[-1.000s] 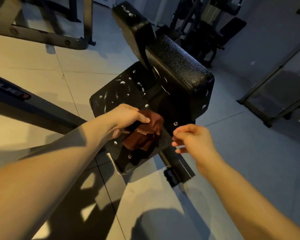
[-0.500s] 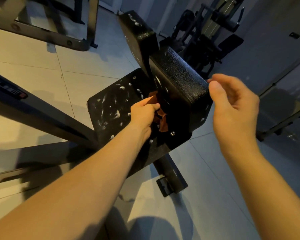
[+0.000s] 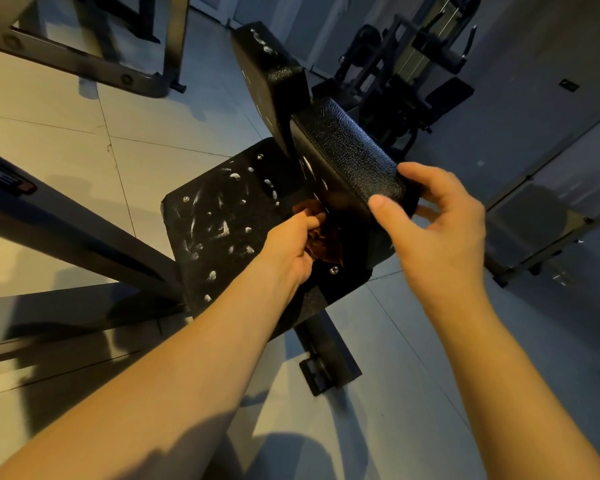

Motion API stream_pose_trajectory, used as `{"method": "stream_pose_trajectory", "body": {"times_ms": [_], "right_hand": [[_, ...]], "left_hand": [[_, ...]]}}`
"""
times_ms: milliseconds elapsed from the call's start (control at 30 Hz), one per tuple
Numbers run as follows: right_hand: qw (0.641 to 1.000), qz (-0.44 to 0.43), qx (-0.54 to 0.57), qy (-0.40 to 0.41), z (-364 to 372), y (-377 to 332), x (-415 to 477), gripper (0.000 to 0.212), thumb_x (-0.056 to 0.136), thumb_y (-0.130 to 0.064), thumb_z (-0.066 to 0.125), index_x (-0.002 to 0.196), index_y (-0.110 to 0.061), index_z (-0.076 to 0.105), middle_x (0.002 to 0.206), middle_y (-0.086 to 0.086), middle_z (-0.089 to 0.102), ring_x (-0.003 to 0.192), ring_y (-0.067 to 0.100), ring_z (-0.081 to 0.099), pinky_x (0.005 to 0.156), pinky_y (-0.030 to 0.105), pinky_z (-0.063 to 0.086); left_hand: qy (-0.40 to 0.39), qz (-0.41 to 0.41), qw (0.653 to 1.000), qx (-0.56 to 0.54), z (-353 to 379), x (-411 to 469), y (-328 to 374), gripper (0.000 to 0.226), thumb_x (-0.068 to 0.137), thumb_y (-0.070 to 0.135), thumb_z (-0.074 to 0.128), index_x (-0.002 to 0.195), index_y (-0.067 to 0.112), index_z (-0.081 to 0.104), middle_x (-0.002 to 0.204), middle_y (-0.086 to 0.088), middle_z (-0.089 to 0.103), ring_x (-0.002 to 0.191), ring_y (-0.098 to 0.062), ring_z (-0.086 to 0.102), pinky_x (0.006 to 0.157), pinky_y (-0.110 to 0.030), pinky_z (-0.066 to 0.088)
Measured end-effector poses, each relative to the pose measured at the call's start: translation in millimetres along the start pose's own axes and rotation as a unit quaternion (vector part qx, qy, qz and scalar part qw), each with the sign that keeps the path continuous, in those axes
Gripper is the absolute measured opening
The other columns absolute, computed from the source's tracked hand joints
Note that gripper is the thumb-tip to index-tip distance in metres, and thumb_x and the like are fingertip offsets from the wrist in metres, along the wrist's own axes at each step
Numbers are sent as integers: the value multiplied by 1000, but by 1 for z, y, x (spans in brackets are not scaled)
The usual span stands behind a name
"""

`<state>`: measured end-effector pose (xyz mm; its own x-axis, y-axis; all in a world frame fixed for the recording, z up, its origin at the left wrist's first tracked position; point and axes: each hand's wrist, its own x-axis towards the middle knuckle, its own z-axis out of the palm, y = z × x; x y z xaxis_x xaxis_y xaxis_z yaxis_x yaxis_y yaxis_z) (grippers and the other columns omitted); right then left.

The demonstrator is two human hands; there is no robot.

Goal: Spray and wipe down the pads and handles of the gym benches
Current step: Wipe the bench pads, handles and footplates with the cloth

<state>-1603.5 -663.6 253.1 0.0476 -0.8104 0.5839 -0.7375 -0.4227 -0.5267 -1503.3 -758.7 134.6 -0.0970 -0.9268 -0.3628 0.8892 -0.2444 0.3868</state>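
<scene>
A black bench pad [image 3: 343, 157] with a pebbled cover juts toward me over a flat black base plate [image 3: 219, 230] speckled with white spray foam. My left hand [image 3: 291, 247] grips a crumpled brown cloth [image 3: 326, 242] and pushes it into the gap under the pad. My right hand [image 3: 433, 223] curls around the pad's near end, thumb on the front face and fingers behind it. A second black pad [image 3: 267, 71] with white foam streaks rises behind the first.
A black steel frame beam [image 3: 66, 230] slants across the left. The bench's foot bracket [image 3: 326, 368] rests on the tiled floor [image 3: 136, 133] below. Another frame [image 3: 84, 60] stands at the top left, and dark gym machines [image 3: 409, 74] fill the back right.
My right hand rose from beside the cloth to the pad's end and took hold of it. My left hand pushed the cloth up and deeper under the pad.
</scene>
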Motion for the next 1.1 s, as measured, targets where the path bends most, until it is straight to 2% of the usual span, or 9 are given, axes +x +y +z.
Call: {"method": "stream_pose_trajectory", "body": {"times_ms": [100, 233, 433, 533, 700, 833, 900, 1000, 1100], "right_hand": [[999, -20, -36, 12, 4, 1, -3, 41, 89, -23, 75, 128, -23, 63, 119, -8, 61, 110, -5, 54, 90, 4, 39], [1000, -17, -15, 3, 3, 0, -6, 44, 89, -19, 76, 131, -24, 62, 120, -10, 60, 112, -9, 53, 94, 3, 38], [1000, -6, 21, 22, 7, -3, -10, 45, 88, -14, 76, 131, -21, 63, 118, -15, 59, 111, -11, 54, 90, 2, 39], [999, -2, 29, 39, 11, -4, -11, 44, 88, -13, 75, 130, -22, 64, 119, -15, 59, 111, -9, 54, 91, 5, 43], [999, -4, 28, 40, 11, -3, -12, 44, 89, -11, 74, 130, -24, 63, 119, -17, 59, 111, -10, 55, 91, 4, 42], [999, -10, 38, 37, 10, -3, -13, 45, 90, -8, 73, 132, -20, 62, 119, -13, 59, 108, -13, 54, 85, 1, 42], [999, -13, 31, 34, 11, -3, -13, 47, 89, -9, 73, 134, -18, 61, 121, -10, 59, 109, -14, 53, 85, 0, 40], [999, -11, 20, 31, 13, -3, -13, 49, 89, -14, 73, 136, -20, 60, 122, -15, 57, 111, -12, 52, 88, 1, 38], [999, -15, 17, 33, 15, -4, -14, 48, 89, -13, 73, 135, -21, 60, 120, -18, 54, 110, -15, 50, 88, 1, 38]], "left_hand": [[-1, -2, 1000, 14, 0, -2, -7, 38, 90, -2, 57, 123, 9, 71, 118, -17, 73, 103, -31, 72, 89, -47, 59], [-30, 59, 998, 0, 4, -16, 21, 30, 92, -3, 60, 120, 1, 69, 107, -18, 74, 89, -29, 74, 73, -39, 62], [-20, 181, 982, -41, 18, -41, 36, 21, 90, 1, 70, 108, 9, 77, 104, -18, 77, 101, -31, 74, 92, -46, 60], [15, 134, 990, -30, 18, -42, 1, 18, 91, 2, 69, 90, 16, 80, 99, -16, 78, 100, -32, 74, 94, -51, 58], [10, 31, 999, 9, 6, -32, -16, 24, 92, 4, 64, 112, 8, 77, 107, -17, 76, 98, -32, 73, 94, -53, 58], [3, 83, 996, -41, 19, -32, 45, 16, 94, 4, 61, 106, 3, 72, 94, -16, 75, 72, -27, 72, 73, -38, 62], [17, 140, 989, -42, 23, -31, 69, 13, 92, 4, 65, 102, 7, 73, 92, -12, 77, 75, -25, 75, 69, -36, 63], [48, 134, 990, -18, 23, -22, 58, 14, 88, 1, 68, 99, 7, 74, 96, -14, 76, 93, -34, 75, 81, -47, 63], [68, 61, 995, 50, 18, -30, 14, 17, 84, -2, 60, 96, 1, 73, 96, -22, 73, 94, -40, 73, 86, -60, 59]]}}
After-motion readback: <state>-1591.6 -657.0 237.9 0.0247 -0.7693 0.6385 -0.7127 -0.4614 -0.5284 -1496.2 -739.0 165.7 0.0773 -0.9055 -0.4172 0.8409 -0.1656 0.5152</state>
